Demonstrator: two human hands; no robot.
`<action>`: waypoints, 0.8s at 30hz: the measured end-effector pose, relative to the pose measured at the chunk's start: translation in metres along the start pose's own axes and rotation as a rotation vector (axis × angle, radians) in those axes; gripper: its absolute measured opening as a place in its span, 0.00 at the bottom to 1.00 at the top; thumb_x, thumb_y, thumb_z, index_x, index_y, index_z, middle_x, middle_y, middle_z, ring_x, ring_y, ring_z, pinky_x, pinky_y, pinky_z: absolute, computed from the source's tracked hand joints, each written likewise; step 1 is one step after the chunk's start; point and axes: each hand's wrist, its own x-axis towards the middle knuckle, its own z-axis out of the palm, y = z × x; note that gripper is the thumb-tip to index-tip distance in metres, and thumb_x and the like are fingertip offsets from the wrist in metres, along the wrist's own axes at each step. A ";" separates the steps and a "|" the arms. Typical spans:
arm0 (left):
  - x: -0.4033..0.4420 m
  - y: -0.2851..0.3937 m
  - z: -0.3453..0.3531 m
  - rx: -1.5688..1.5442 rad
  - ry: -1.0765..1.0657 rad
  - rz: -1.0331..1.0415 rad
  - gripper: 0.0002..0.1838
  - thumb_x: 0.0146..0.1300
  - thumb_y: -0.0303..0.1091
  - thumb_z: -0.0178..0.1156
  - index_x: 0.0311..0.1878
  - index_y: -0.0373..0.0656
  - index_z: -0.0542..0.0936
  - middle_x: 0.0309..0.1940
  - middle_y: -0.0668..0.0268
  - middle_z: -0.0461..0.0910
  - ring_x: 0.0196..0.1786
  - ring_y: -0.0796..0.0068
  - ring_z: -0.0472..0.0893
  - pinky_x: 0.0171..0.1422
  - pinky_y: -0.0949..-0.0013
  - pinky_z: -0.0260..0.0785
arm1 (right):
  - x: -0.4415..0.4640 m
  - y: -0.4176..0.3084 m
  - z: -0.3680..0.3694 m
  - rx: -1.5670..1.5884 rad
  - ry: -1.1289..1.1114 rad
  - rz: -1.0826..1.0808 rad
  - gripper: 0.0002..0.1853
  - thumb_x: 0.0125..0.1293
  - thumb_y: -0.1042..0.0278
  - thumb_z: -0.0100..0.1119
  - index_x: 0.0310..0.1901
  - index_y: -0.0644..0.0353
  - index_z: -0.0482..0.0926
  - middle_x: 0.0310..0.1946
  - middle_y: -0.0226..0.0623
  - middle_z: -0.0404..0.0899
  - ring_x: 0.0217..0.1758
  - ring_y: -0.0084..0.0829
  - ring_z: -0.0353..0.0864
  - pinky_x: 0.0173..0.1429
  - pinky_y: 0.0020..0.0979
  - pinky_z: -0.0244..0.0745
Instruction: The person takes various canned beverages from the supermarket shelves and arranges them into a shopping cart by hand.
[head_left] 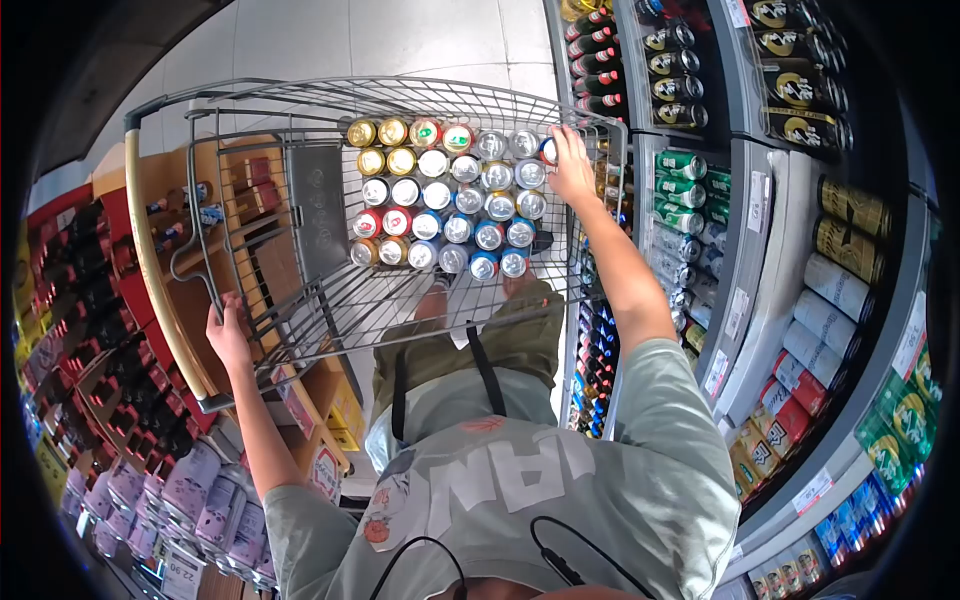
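A wire shopping cart [318,212] stands in front of me, its pale handle bar to the left. Several drink cans [433,163] stand upright in rows in its basket, tops facing up. Gold, silver, red and blue ones are among them. My right hand [572,172] reaches over the far right corner, fingers closed around a can [548,151] at the end of the farthest row. Only part of that can shows, with some blue on it. My left hand [230,332] is closed on the cart's wire frame at the near left, close to the handle.
Shelves of drink cans [680,192] run along the right, with bottles [596,62] farther off. Price tags [738,312] line the shelf edges. On the left are a wooden display [165,200] and stacked lilac packs [205,500]. Pale floor tiles [430,40] lie beyond the cart.
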 end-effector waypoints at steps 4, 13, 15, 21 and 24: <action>0.001 0.000 -0.008 -0.027 -0.049 -0.038 0.11 0.70 0.37 0.58 0.46 0.41 0.81 0.30 0.76 0.79 0.29 0.90 0.72 0.30 0.82 0.61 | -0.024 -0.003 -0.022 0.118 0.224 -0.025 0.43 0.45 0.79 0.64 0.68 0.62 0.62 0.67 0.57 0.62 0.72 0.55 0.60 0.74 0.47 0.60; -0.038 0.030 0.003 0.198 0.486 0.794 0.20 0.65 0.29 0.62 0.58 0.32 0.71 0.55 0.54 0.73 0.60 0.62 0.73 0.68 0.61 0.63 | -0.177 -0.078 -0.247 0.141 0.342 -0.059 0.23 0.54 0.71 0.64 0.55 0.55 0.76 0.63 0.45 0.69 0.72 0.52 0.60 0.74 0.51 0.56; -0.066 0.064 0.013 0.080 0.446 0.971 0.16 0.65 0.27 0.59 0.54 0.32 0.72 0.53 0.52 0.74 0.58 0.57 0.74 0.67 0.57 0.64 | -0.212 -0.094 -0.320 0.029 0.478 -0.059 0.23 0.53 0.71 0.64 0.53 0.55 0.76 0.63 0.45 0.70 0.72 0.53 0.60 0.74 0.53 0.56; -0.174 0.213 0.084 -1.286 -0.897 0.189 0.11 0.67 0.38 0.53 0.38 0.39 0.73 0.33 0.64 0.69 0.38 0.73 0.67 0.48 0.69 0.60 | -0.310 -0.130 -0.516 -0.350 0.880 0.016 0.14 0.61 0.71 0.63 0.49 0.58 0.80 0.58 0.41 0.76 0.68 0.46 0.69 0.72 0.44 0.61; -0.239 0.298 0.074 -1.324 -1.684 0.074 0.13 0.64 0.44 0.58 0.35 0.45 0.71 0.30 0.68 0.66 0.33 0.74 0.65 0.39 0.68 0.59 | -0.333 -0.120 -0.593 -0.499 1.026 -0.018 0.12 0.64 0.68 0.63 0.48 0.60 0.81 0.51 0.41 0.80 0.60 0.40 0.76 0.66 0.38 0.67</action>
